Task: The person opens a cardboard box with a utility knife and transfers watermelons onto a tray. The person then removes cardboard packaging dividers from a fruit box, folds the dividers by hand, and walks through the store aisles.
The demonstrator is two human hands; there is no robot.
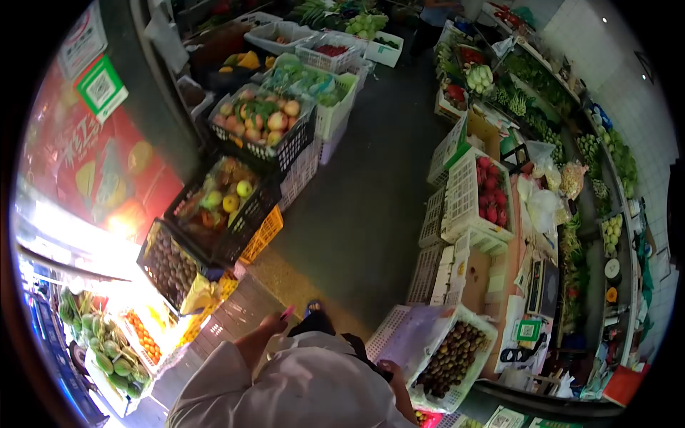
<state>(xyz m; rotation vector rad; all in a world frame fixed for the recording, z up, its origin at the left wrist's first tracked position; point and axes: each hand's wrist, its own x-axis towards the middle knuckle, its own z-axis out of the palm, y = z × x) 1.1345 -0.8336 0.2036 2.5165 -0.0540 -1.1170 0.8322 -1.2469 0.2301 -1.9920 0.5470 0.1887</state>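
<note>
My left hand (273, 323) is low in front of my body, closed on a small pink object (287, 312) whose kind I cannot make out. On the other side, my right hand (391, 371) hangs close to my waist. Its fingers look curled beside something dark, and what they hold is too dim to tell. Close to that hand stands a white crate (488, 339) lined with plastic, full of small round brown fruit (451, 357). A pale purple basket (389, 332) sits beside it. One foot (312, 307) shows below me on the floor.
Left of the dark aisle (357, 214) are crates of peaches (260, 118), green-yellow fruit (230, 202) and brown round produce (171, 264). To the right, dragon fruit (491, 189) fills a white crate near a counter scale (544, 285). A person (432, 18) stands at the far end.
</note>
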